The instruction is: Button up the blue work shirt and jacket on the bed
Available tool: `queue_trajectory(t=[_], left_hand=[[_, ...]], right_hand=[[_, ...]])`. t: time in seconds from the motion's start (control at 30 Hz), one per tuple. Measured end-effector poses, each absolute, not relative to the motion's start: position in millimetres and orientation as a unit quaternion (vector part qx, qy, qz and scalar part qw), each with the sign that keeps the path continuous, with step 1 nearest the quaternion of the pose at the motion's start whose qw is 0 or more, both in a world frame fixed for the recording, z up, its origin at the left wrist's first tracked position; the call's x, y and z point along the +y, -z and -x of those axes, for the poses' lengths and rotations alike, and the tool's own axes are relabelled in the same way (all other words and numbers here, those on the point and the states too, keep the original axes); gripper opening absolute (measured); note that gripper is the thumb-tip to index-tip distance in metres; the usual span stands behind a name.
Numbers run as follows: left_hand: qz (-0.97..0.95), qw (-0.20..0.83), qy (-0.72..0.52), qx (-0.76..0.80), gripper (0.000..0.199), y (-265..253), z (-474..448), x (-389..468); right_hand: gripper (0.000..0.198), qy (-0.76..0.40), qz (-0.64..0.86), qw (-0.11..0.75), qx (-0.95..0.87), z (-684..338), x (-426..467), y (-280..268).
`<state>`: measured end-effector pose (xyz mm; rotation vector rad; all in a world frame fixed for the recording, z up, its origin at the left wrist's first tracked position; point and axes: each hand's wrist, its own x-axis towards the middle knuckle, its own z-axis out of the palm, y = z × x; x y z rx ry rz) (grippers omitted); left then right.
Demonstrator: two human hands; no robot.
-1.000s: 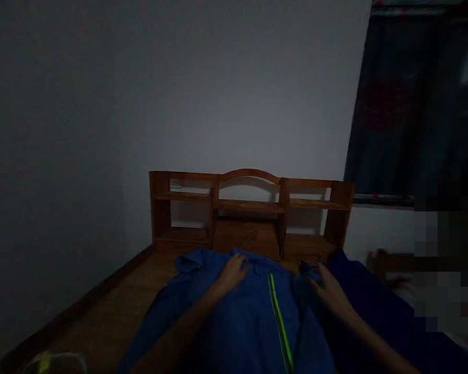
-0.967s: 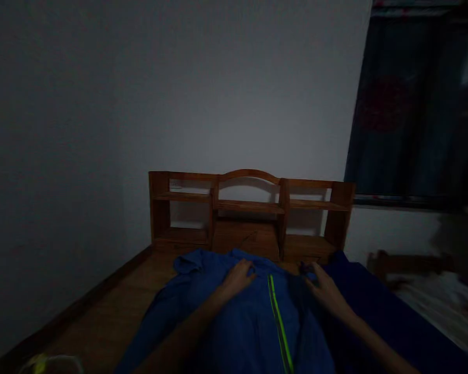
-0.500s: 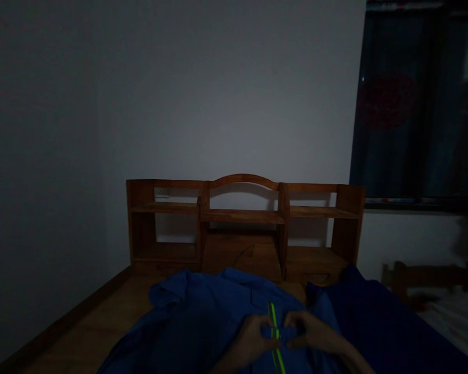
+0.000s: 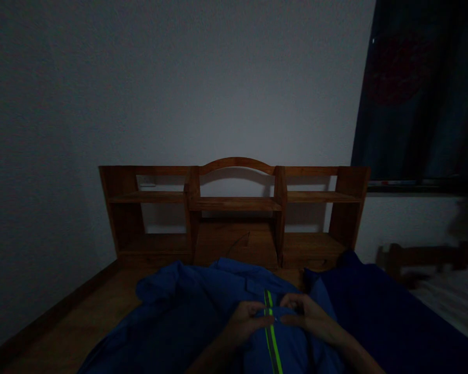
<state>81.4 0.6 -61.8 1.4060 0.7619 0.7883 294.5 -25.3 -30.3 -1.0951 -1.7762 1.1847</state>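
A blue jacket (image 4: 203,301) with a yellow-green reflective stripe (image 4: 272,343) lies spread in front of me at the bottom of the view. My left hand (image 4: 247,319) pinches a fold of the cloth where the stripe crosses it, thumb below and fingers above. Just to the right, my right hand (image 4: 302,314) pinches the same fold from the other side. Between the two thumbs a small pale spot shows on the cloth, too small to make out. Dim light hides the finer details of the fingers.
The jacket rests on a wooden bed board (image 4: 81,311). Behind stands a wooden headboard with shelves (image 4: 234,203) against the wall. A dark blue cloth (image 4: 390,317) lies to the right, and a dark window (image 4: 417,104) is at upper right.
The view has tilted down and come closer, so the headboard looks larger. Both hands keep their pinch; the cloth fold between them sits slightly flatter, with the hands a little higher in view.
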Motion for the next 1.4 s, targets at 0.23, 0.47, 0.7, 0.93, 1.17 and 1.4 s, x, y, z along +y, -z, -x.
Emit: queue_trajectory(t=[0.23, 0.47, 0.7, 0.93, 1.17, 1.4], left_hand=[[-0.603, 0.649, -0.324, 0.333, 0.053, 54.6, -79.7, -2.5], [-0.608, 0.644, -0.335, 0.321, 0.047, 60.0, -79.8, -1.7], [-0.653, 0.544, -0.38, 0.365, 0.028, 68.3, -89.6, -8.7], [-0.665, 0.474, -0.387, 0.428, 0.025, 73.0, -95.6, -11.5], [-0.682, 0.436, -0.388, 0.441, 0.028, 70.8, -93.0, -17.5], [-0.705, 0.397, -0.402, 0.43, 0.026, 61.3, -94.8, -26.2]], right_hand=[[0.028, -0.513, 0.39, 0.365, -0.672, -291.9, -29.4, 24.3], [0.028, -0.5, 0.391, 0.369, -0.679, -288.2, -33.1, 20.8], [0.031, -0.452, 0.43, 0.378, -0.684, -287.2, -32.3, 28.0], [0.028, -0.463, 0.421, 0.358, -0.693, -291.5, -28.1, 30.5], [0.028, -0.4, 0.451, 0.361, -0.712, -288.8, -23.4, 38.5], [0.031, -0.376, 0.46, 0.362, -0.719, -285.3, -24.0, 32.8]])
